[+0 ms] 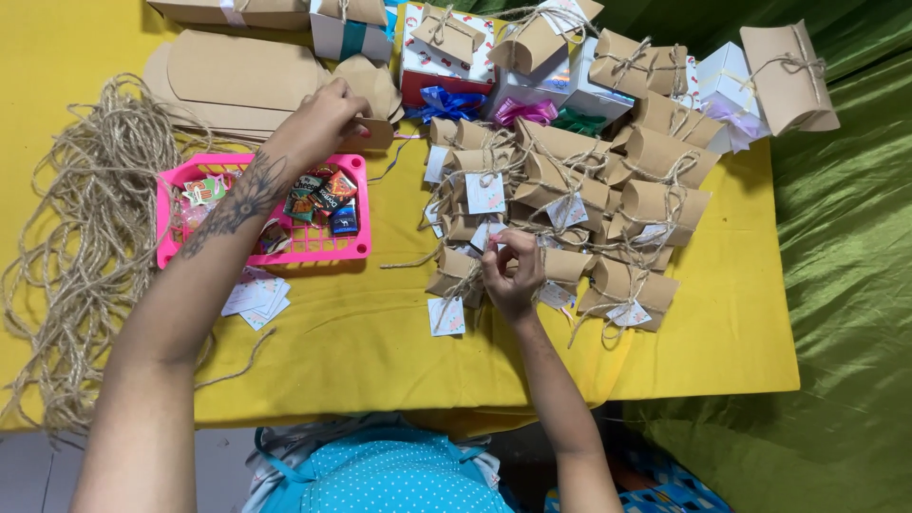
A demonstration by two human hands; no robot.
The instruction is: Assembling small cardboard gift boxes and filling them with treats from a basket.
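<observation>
The right hand [513,275] is pinching a tied kraft pillow box [562,266] at the near edge of the box pile [608,190]. Left of that pile, the left hand [323,119] is closing its grip on a flat box blank [366,133]. A yellow cloth is covering the worktop [380,332]. Left of the pile, a pink basket [275,252] is holding wrapped sweets [323,195]; twine [85,237] is lying beyond.

Flat brown kraft box blank [366,133] sits at the far edge of the stack of unfolded ones, while a twine-tied pillow box [560,268] lies near-side in the finished heap.
</observation>
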